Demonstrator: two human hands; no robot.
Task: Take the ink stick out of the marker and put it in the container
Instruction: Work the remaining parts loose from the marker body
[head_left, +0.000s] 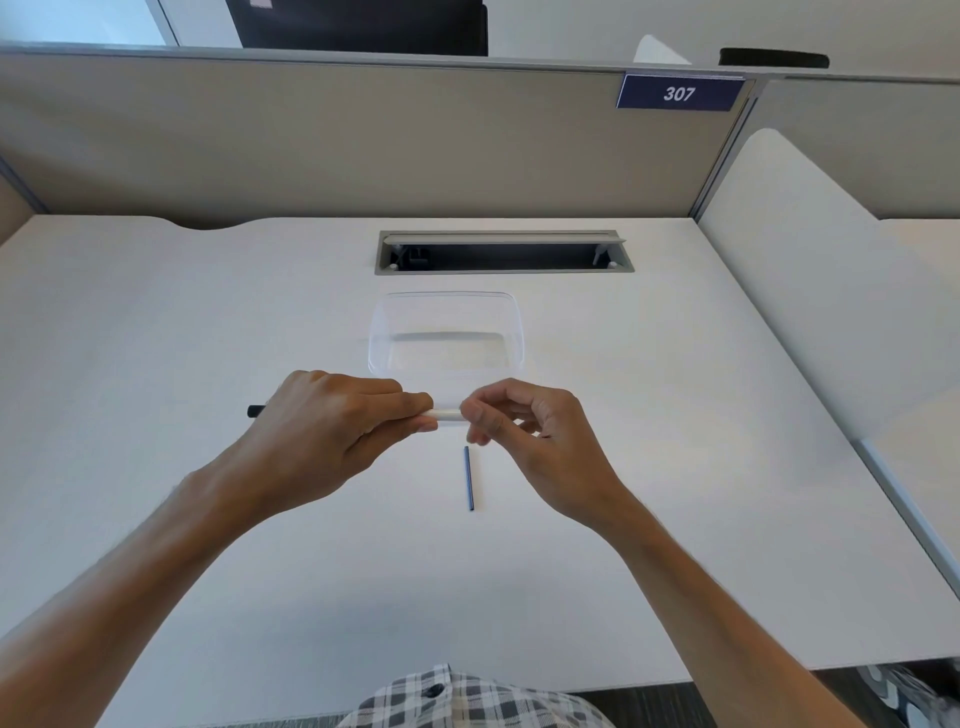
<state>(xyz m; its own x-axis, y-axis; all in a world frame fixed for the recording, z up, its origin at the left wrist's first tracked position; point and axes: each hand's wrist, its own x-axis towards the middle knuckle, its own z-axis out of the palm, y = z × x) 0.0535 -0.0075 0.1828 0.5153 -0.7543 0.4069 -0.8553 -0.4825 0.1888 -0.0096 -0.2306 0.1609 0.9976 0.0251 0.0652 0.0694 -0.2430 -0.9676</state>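
Ink stick on desk — just below right hand.

The marker has a white barrel and a black end. A dark blue ink stick lies on the white desk. The container is clear; the shirt is black-and-white checked.

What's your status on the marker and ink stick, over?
Left hand grips white marker barrel; right hand pinches its end. Thin blue ink stick lies on white desk, outside clear plastic container. Nothing in the way.
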